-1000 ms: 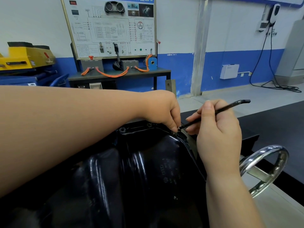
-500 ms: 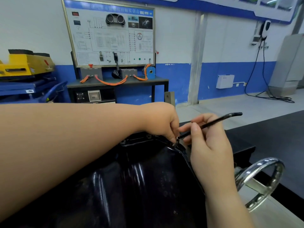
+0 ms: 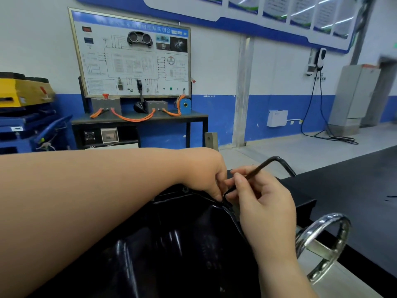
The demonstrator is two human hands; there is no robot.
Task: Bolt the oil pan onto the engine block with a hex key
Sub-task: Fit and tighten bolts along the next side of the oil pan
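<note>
Now your right hand (image 3: 264,203) pinches the hex key (image 3: 261,166), tip at the oil pan (image 3: 182,233)'s far rim, where your left hand (image 3: 204,171) curls, its hold hidden.

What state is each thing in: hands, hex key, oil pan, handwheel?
oil pan, lying under both hands; bolt tightness not visible.
hex key, tilted, tip at the oil pan's far rim, bent end up.
right hand, pinches the hex key's long arm.
left hand, fingers curled at the hex key's tip; what they hold is hidden.
handwheel, untouched, right of the oil pan.
</note>
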